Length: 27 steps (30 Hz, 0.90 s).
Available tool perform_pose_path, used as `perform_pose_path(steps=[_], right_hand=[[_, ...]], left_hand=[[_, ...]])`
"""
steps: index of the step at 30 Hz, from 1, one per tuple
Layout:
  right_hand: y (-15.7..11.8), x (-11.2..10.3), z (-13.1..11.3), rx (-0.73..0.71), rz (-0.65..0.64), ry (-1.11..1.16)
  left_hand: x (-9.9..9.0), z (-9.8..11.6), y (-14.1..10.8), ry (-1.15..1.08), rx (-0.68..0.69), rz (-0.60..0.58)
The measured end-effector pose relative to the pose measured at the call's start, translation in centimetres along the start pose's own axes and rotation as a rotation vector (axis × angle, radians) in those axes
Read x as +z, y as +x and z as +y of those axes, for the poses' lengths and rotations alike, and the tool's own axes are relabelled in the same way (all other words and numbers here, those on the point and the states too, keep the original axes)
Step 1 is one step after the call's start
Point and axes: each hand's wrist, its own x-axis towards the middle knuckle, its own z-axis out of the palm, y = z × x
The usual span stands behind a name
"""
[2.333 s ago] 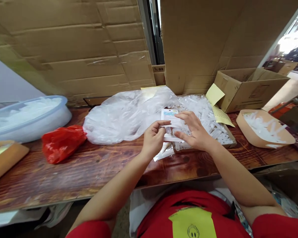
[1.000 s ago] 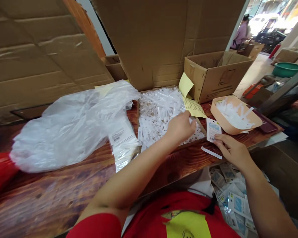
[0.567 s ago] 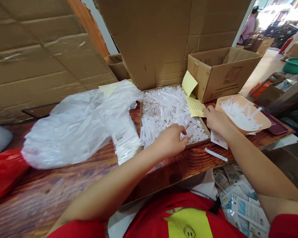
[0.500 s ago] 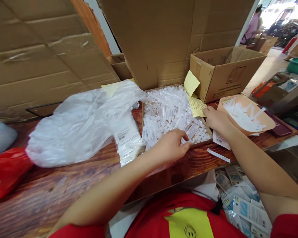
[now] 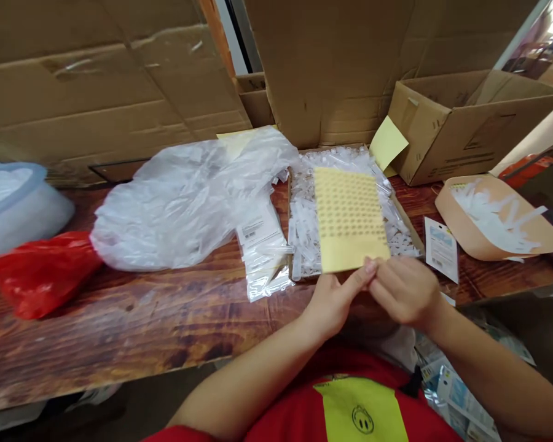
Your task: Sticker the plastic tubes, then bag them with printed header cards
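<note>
A yellow sticker sheet printed with rows of small dark marks is held up in front of me. My right hand pinches its lower right corner. Close against it, my left hand has thumb and fingers closed on the sheet's bottom edge. Behind the sheet lies a shallow cardboard tray full of small clear plastic tubes and white bits, partly covered from view. A printed card packet lies on the table to the right of my right hand.
Clear packets and a crumpled plastic bag lie left of the tray. A red bag and a whitish tub are farther left. At right stand a peach bin of white strips and an open cardboard box.
My right hand has lifted the yellow sheet from the tray's right edge and brought it to the middle. My left hand has moved from over the tray to the sheet. The view has shifted.
</note>
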Motion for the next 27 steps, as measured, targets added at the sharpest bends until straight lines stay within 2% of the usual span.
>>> perform_pose_path(steps=[2,3,5,7,8,10,12,16,18,22,23,25,27], right_hand=[[0.2,-0.9,-1.6,0.007,0.003,0.156],[0.1,-1.3,-2.1,0.090,0.025,0.232],[-0.4,-1.6,-2.6,0.434,0.127,0.419],[-1.0,-1.4,-2.8,0.851,0.239,0.707],[-1.1,-1.1,-2.9,1.011,0.266,0.881],[-1.1,-0.5,-3.1,1.184,0.290,1.196],[-0.8,0.0,-3.4,1.214,0.331,1.374],[0.2,0.3,-3.9,1.174,0.363,1.418],[0.5,0.1,-4.0,1.107,0.343,1.250],[1.0,-0.6,-4.3,0.809,0.329,0.488],[1.0,-0.8,-4.4,0.729,0.310,0.367],[1.2,-1.0,-4.5,0.642,0.261,0.295],[1.3,-1.1,-4.5,0.644,0.225,0.330]], left_hand=[[0.0,-1.0,0.1,-0.069,0.091,0.145],[-0.1,-1.2,0.2,-0.085,0.114,0.199],[-0.5,-1.4,0.0,-0.083,0.140,0.253],[-1.0,-1.4,-0.2,-0.051,0.181,0.253],[-1.2,-1.4,-0.3,-0.031,0.205,0.241],[-1.5,-1.6,-0.5,-0.003,0.249,0.203],[-1.7,-1.8,-0.6,0.008,0.268,0.167],[-1.5,-1.6,-0.5,-0.017,0.272,0.159],[-1.4,-1.4,-0.4,-0.021,0.275,0.166],[-1.4,-1.4,-0.3,0.025,0.336,0.182],[-1.5,-1.5,-0.3,0.046,0.353,0.175],[-1.5,-1.8,-0.3,0.089,0.381,0.158],[-1.6,-2.0,-0.3,0.125,0.402,0.152]])
